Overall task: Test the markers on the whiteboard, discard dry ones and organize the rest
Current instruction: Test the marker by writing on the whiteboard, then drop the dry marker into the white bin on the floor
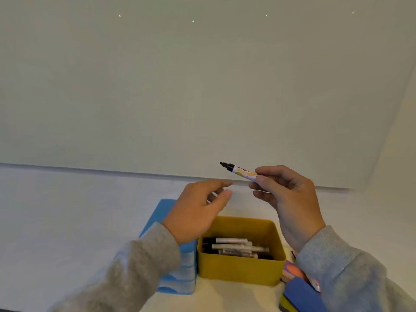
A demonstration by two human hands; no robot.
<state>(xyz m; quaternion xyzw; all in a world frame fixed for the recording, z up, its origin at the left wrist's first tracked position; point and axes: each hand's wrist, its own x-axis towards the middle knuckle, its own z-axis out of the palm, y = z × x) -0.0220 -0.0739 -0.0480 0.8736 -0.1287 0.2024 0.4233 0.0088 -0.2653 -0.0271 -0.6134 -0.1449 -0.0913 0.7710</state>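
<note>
My right hand pinches a white marker with a black uncapped tip that points left, just in front of the whiteboard's lower edge. The whiteboard fills the upper view and shows no marks. My left hand hovers to the left of the marker with loosely bent fingers; something thin and pale shows between its fingers, too small to identify. Below both hands a yellow box holds several markers lying flat.
A blue box stands against the yellow box's left side, partly under my left sleeve. A dark blue block and an orange-and-purple item lie at the lower right. All rest on a pale table.
</note>
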